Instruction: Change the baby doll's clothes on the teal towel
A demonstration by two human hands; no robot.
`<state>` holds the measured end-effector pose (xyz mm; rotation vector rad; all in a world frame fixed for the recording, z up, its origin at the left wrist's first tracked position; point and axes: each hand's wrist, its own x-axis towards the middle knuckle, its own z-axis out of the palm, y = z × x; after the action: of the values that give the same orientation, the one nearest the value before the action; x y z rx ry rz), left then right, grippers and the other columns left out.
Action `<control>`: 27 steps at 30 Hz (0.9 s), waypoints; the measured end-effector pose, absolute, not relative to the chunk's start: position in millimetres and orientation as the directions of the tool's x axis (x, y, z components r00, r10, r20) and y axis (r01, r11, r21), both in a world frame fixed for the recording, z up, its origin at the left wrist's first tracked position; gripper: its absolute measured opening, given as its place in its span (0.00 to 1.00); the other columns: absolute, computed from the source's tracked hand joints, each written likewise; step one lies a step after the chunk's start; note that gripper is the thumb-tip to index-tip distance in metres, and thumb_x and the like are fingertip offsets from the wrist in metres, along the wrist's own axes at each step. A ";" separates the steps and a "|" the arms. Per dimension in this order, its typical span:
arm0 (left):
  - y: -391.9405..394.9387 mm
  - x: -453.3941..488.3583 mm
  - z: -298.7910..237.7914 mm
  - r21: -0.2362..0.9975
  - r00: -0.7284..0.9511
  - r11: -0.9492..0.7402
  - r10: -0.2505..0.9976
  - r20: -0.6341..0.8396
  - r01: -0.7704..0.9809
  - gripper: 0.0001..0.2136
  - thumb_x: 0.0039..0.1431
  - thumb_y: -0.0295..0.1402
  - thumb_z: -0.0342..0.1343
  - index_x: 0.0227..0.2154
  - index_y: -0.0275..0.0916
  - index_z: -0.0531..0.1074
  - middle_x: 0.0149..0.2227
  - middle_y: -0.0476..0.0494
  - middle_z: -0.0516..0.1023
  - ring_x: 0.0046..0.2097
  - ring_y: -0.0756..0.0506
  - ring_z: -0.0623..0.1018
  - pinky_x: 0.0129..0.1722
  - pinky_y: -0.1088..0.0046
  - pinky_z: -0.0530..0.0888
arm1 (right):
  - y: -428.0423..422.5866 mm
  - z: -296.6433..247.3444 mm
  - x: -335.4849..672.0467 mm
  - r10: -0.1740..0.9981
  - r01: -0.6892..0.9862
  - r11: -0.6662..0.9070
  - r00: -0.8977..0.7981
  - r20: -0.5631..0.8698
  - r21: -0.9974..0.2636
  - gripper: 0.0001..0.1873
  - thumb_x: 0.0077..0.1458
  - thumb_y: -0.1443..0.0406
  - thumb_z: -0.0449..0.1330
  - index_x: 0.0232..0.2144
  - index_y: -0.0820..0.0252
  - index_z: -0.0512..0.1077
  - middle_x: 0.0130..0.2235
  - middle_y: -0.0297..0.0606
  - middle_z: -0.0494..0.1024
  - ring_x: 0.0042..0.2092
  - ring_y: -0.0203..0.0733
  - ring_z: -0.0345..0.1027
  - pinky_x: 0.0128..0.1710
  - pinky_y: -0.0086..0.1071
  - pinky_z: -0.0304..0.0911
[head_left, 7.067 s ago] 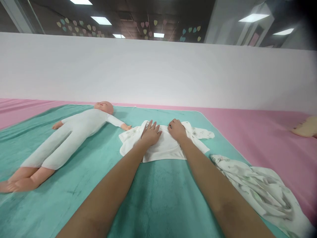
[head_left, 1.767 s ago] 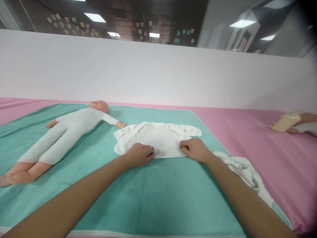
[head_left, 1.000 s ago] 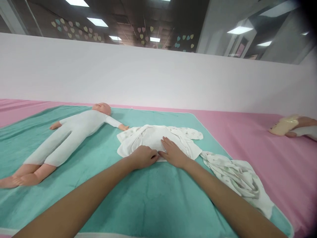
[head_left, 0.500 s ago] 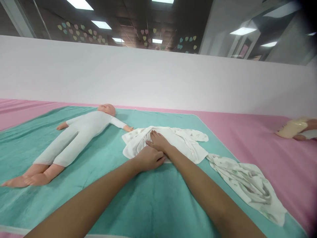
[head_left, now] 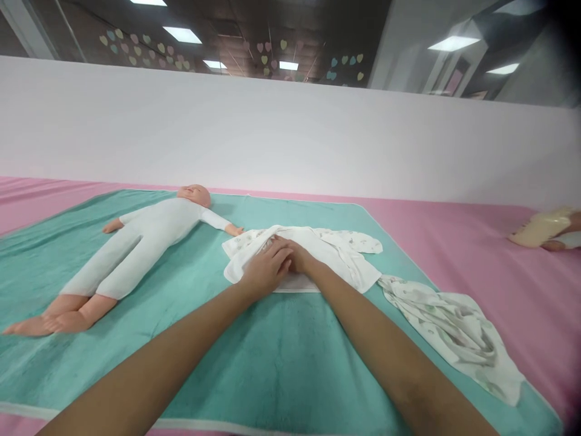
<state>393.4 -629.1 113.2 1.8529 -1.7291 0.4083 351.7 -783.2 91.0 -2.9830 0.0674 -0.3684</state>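
Observation:
A white baby shirt (head_left: 345, 259) with a small print on its sleeves lies spread on the turquoise blanket (head_left: 200, 369), inner side partly showing. Both hands meet over its left half. My left hand (head_left: 267, 266) has its fingers bent together at the cloth, overlapping the other hand's fingers. Just right of it, my right hand (head_left: 299, 257) is closed at the same fold, its fingertips partly hidden. To the left a baby doll (head_left: 157, 227) in a white bodysuit lies on its back, one hand almost touching the shirt's sleeve.
A crumpled printed cloth (head_left: 458, 330) lies at the right, one end touching the shirt. Pink sheeting (head_left: 467, 242) surrounds the blanket. At the far right edge is a cream-coloured bottle-like object (head_left: 540, 229) beside a skin-toned shape. A white low wall (head_left: 290, 139) stands behind.
My left hand has moved up from the shirt's lower edge to my right hand's fingers. The right fingers, flat on the cloth before, are now drawn in. The view has tilted down slightly.

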 end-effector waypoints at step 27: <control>-631.1 415.3 100.1 0.196 0.225 -0.164 -0.909 0.351 -0.967 0.17 0.65 0.37 0.42 0.52 0.37 0.66 0.58 0.39 0.66 0.60 0.41 0.61 0.59 0.60 0.57 | -817.1 85.3 340.7 -0.291 -0.267 -0.950 0.945 0.149 -0.161 0.36 0.61 0.49 0.36 0.62 0.70 0.51 0.65 0.49 0.48 0.66 0.48 0.39 0.62 0.42 0.41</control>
<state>415.3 -631.1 100.1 2.1325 -1.7361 0.2130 340.7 -817.1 85.3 -2.9612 0.4273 -0.2574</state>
